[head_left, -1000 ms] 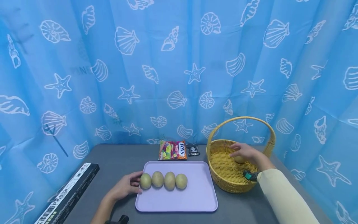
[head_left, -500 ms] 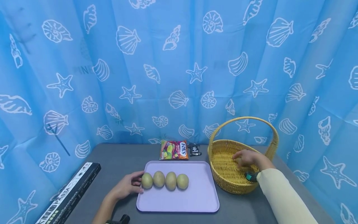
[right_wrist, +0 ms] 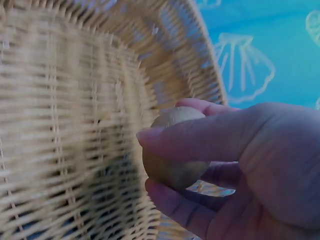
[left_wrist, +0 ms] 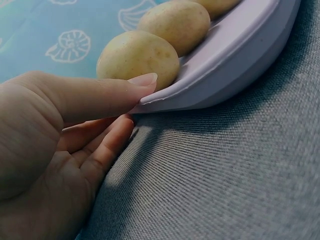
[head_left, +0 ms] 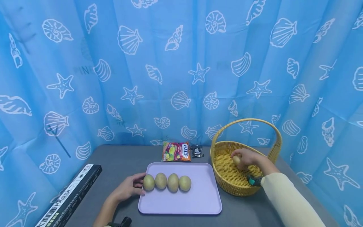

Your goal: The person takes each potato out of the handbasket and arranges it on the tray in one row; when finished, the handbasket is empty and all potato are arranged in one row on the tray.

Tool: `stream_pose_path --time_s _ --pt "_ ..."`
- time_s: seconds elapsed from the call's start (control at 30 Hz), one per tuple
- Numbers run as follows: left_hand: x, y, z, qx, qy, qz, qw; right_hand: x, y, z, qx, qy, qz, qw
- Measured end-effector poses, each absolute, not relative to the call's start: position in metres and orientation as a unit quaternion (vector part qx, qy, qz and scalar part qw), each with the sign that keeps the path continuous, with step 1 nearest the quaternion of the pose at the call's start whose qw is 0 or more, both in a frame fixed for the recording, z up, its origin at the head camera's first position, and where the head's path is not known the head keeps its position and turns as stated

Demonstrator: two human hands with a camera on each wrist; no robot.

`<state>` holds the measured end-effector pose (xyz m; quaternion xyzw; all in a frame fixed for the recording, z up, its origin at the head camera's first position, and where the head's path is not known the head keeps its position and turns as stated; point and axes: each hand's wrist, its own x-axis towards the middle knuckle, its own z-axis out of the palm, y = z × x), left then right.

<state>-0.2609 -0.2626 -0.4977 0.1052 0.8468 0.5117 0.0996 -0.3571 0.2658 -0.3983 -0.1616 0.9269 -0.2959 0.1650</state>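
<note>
Several potatoes [head_left: 173, 183] sit in a row on the lilac tray [head_left: 181, 205]. At the tray's left rim, my left hand [head_left: 129, 188] pinches the edge; in the left wrist view its thumb lies on the rim beside the end potato [left_wrist: 137, 57], with the other fingers low against the side. My right hand [head_left: 248, 157] is inside the yellow wicker basket [head_left: 224, 186]. Between its thumb and fingers it holds another potato [right_wrist: 175, 167], raised over the woven bottom in the right wrist view.
Behind the tray lie a bag of Fox's candy [head_left: 176, 152] and a small black packet [head_left: 197, 151]. A long black-and-white pasta box [head_left: 71, 195] lies along the left side. The basket's tall handle [head_left: 245, 120] arches over the right forearm's reach. A blue shell-print curtain [head_left: 181, 63] hangs behind.
My right hand has lifted the potato from the basket's bottom and shifted slightly left with it. The left hand stays at the tray's rim, and the row of potatoes is unchanged.
</note>
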Motion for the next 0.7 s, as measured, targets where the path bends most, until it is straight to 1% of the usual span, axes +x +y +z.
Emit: stream_pose_path --time_s 0.13,0.27,0.47,0.7 --pt "-0.261 -0.263 -0.498 0.104 0.846 0.512 0.101 -0.35 0.257 -0.392 -0.198 0.928 -0.291 0.127" --pt "-0.261 -0.263 -0.499 0.104 0.847 0.512 0.102 -0.338 0.246 -0.385 -0.206 0.921 -0.316 0.097" --pt "-0.261 -0.263 -0.5 0.102 0.85 0.508 0.099 -0.317 0.23 -0.379 -0.24 0.916 -0.321 0.028" --pt "-0.26 -0.262 -0.497 0.103 0.85 0.507 0.099 -0.29 0.206 -0.377 -0.237 0.911 -0.337 -0.009"
